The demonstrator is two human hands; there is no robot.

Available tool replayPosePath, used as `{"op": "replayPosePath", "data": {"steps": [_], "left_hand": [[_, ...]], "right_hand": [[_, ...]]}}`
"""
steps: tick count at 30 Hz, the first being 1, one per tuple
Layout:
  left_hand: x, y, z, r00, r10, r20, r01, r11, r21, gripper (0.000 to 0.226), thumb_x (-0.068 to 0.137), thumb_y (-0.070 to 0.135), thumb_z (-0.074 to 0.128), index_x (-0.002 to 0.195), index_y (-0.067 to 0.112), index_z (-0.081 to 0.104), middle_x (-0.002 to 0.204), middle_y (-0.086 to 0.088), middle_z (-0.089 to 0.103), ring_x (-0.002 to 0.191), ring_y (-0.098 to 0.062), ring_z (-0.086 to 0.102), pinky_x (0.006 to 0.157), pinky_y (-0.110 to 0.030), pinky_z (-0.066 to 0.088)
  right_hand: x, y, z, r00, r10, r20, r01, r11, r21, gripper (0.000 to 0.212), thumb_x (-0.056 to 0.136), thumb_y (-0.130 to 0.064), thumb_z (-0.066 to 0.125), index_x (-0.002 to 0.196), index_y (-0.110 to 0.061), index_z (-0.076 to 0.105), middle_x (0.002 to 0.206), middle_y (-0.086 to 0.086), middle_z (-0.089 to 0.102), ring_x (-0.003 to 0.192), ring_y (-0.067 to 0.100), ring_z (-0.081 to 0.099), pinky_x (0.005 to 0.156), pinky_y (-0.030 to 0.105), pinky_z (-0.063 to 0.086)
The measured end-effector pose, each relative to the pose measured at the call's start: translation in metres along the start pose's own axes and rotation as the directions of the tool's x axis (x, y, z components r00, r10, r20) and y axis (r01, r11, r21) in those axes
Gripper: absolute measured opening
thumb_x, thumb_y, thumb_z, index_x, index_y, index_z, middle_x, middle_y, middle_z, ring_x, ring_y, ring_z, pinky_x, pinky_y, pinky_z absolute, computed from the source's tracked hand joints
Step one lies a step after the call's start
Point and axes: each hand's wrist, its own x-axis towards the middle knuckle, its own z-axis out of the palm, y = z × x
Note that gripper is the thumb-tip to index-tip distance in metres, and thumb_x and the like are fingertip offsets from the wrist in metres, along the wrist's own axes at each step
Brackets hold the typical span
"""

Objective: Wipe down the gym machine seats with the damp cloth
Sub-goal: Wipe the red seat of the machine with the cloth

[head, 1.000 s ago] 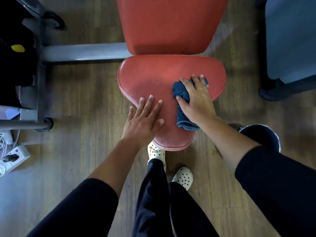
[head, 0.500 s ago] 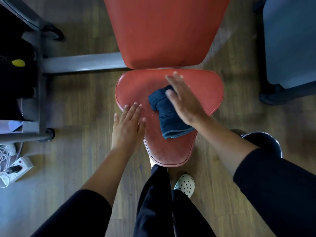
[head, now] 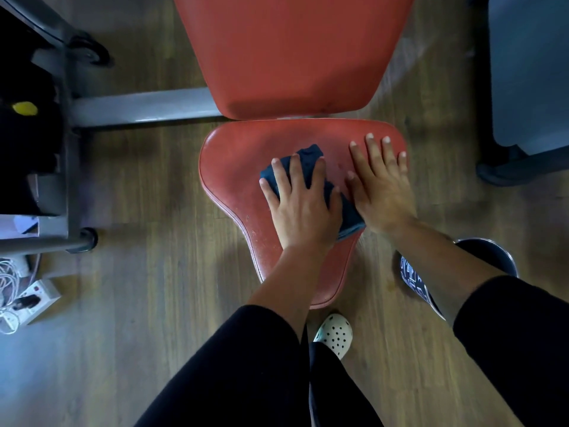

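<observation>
The dark blue cloth lies bunched mid-way on the red seat, its long axis slanting from the backrest side toward the seat's near right edge. The left hand presses on it with spread, straight fingers. The right hand lies flat on the seat just beside it, holding nothing.

The seat is covered in red vinyl-like upholstery with a faint sheen, scuffed and speckled near its piped edge. The backrest has the same cover, smoother and more even. The cloth is dark blue fabric, soft and matt. The bar looks like grey painted metal, smooth with a dull highlight. The floor shows wood-grain planks with a low gloss. The clog is white, perforated and matt, plastic or foam.
</observation>
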Motion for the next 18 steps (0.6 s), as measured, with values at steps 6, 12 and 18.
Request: {"op": "replayPosePath", "data": {"steps": [6,12,18], "left_hand": [[0.06,-0.062,-0.006,0.988,-0.076,-0.136,0.085,0.995,0.057,0.046,0.087,0.038,0.047,0.133,0.032,0.053,0.137,-0.015,0.048,0.133,-0.043,0.033,0.109,-0.062,0.019],[0.042,-0.068,-0.01,0.991,-0.088,-0.104,0.09,0.996,0.014,0.048,0.087,0.047,0.047,0.128,0.026,0.057,0.142,-0.013,0.044,0.138,-0.041,0.024,0.112,-0.059,0.013],[-0.015,-0.059,-0.006,0.953,-0.275,-0.123,0.271,0.961,-0.049,0.065,0.078,0.067,0.052,0.133,0.033,0.049,0.148,-0.013,0.033,0.14,-0.039,0.018,0.111,-0.057,0.015]], "right_hand": [[0.003,-0.003,0.002,0.999,0.033,0.005,-0.033,0.999,-0.04,0.07,0.09,-0.058,0.012,0.151,-0.023,0.016,0.16,0.007,0.006,0.146,0.03,-0.001,0.116,0.048,-0.005],[0.012,-0.032,0.009,0.987,0.161,-0.005,-0.161,0.98,-0.113,0.078,0.086,-0.06,0.01,0.151,-0.017,0.011,0.159,0.015,0.001,0.144,0.04,-0.008,0.113,0.054,-0.01],[0.016,-0.042,0.013,0.979,0.192,-0.062,-0.198,0.974,-0.107,0.081,0.086,-0.065,0.014,0.151,-0.016,0.018,0.158,0.018,0.007,0.143,0.045,-0.002,0.113,0.056,-0.005]]}}
